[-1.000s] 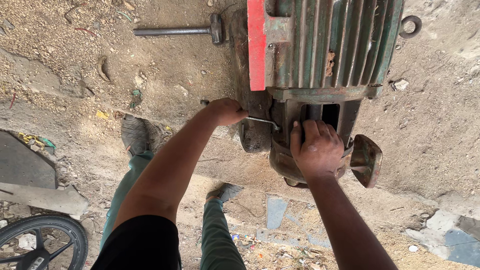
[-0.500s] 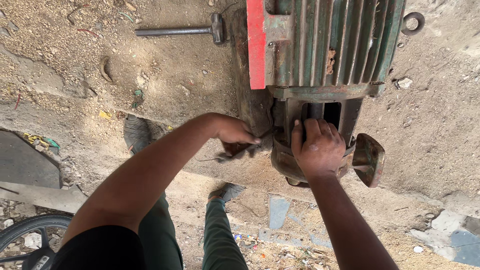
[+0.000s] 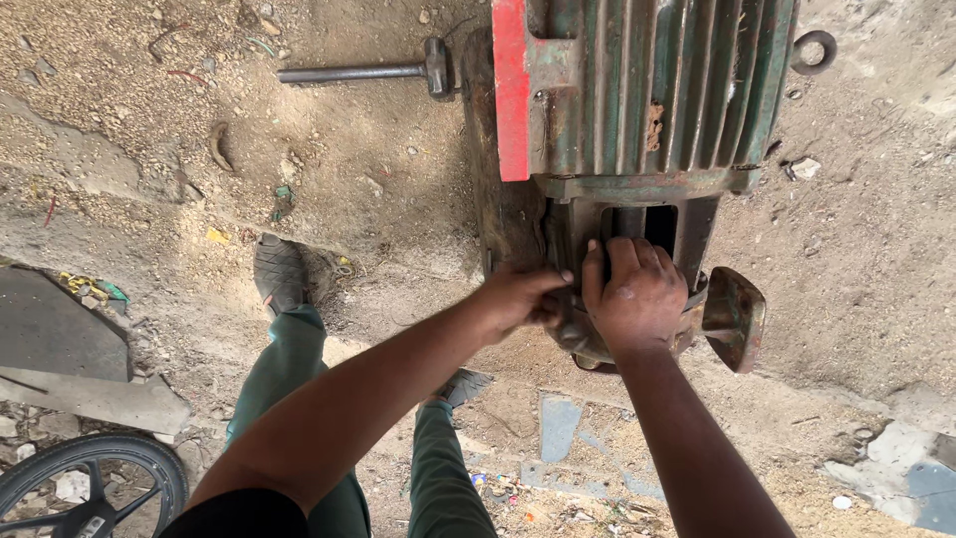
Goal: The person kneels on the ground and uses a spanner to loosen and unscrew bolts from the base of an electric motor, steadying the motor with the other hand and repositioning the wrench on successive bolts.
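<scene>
Two bare hands work at the near end of a green finned electric motor (image 3: pixel 647 90) that lies on the dirt ground (image 3: pixel 329 149). Left hand (image 3: pixel 518 299): fingers curled shut against the motor's lower housing (image 3: pixel 578 334), beside the right hand; whether this grip encloses anything cannot be told. Right hand (image 3: pixel 637 294): palm down, fingers spread and bent over the edge of a dark rectangular opening (image 3: pixel 637 221) in the housing, pressing on it without enclosing anything. A red plate (image 3: pixel 511 90) bounds the motor's left side; a rusty mounting foot (image 3: pixel 734 317) projects at its right. A long-handled metal tool (image 3: pixel 363 71) lies just beside the motor; a tyre (image 3: pixel 90 486) shows at the lower-left frame edge.
</scene>
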{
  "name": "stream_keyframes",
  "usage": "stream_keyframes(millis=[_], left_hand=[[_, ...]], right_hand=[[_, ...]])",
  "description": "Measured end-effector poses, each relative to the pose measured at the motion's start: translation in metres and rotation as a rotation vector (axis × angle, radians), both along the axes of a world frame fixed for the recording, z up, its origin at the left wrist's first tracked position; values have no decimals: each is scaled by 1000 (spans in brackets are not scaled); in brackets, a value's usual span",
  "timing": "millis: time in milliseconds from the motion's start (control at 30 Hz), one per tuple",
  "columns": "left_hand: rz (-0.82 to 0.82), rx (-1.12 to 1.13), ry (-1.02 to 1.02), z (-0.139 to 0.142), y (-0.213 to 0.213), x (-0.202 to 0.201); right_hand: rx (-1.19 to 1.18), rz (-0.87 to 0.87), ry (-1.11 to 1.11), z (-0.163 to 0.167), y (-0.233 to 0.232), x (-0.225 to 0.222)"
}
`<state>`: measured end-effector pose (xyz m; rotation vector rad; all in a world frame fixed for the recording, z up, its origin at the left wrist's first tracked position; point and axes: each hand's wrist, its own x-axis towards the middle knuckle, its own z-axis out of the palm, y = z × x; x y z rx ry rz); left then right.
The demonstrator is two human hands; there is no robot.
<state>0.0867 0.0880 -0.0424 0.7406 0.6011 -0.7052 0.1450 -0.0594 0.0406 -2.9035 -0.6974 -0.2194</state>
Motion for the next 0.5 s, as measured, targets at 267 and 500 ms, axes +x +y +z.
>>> stream_keyframes(millis=[267,500], left_hand=[[-617,544,-253,-30,88,26],[-732,695,-394,-108,113,15]], right_hand=[[20,18,-34,4,0,0],[26,25,-25,5,2,-1]])
